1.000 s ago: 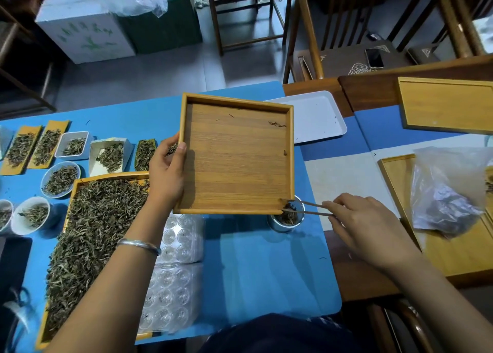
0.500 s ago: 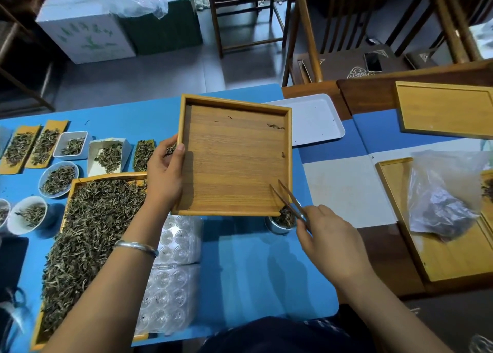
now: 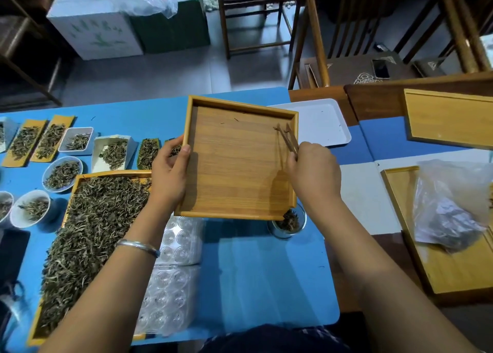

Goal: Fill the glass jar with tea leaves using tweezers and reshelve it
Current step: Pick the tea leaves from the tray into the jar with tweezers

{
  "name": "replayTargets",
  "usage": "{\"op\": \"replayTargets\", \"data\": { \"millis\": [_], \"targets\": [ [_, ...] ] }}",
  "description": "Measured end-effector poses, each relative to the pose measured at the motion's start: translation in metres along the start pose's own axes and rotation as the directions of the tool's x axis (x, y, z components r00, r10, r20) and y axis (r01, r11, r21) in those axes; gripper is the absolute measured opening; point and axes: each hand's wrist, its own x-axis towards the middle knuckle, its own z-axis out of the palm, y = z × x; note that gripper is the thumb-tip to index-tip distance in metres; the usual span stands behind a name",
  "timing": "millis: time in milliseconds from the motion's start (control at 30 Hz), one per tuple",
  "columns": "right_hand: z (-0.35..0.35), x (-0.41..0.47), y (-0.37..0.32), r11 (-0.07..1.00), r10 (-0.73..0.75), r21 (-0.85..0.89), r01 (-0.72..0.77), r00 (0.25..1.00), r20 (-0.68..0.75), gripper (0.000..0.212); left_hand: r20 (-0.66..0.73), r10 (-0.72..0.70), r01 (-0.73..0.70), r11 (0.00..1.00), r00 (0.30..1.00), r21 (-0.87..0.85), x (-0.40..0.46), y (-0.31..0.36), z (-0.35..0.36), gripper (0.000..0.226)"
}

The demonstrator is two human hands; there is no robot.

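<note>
While the left hand [image 3: 168, 176] is gripping the left rim of a square wooden tray [image 3: 237, 166], thumb curled over its edge, the right hand [image 3: 313, 171] is pinching tweezers [image 3: 288, 139]. Their long axis is pointing away and slightly left, tips spread around a few tea leaves [image 3: 280, 130] near the tray's far right corner. The glass jar [image 3: 289, 223], holding leaves, is standing on the blue table [image 3: 261, 272], partly under the tray's near right corner, with bare blue surface in front of it.

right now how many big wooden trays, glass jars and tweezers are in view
big wooden trays: 4
glass jar: 1
tweezers: 1
total: 6
</note>
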Motion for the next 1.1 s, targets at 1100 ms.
{"op": "replayTargets", "data": {
  "millis": [1100],
  "targets": [
    [-0.014, -0.064, -0.009, 0.975, -0.214, 0.084, 0.205, 0.970, 0.112, 0.021, 0.000, -0.009, 0.009, 0.999, 1.000, -0.042, -0.003, 0.002, 0.001, 0.021]
  ]
}}
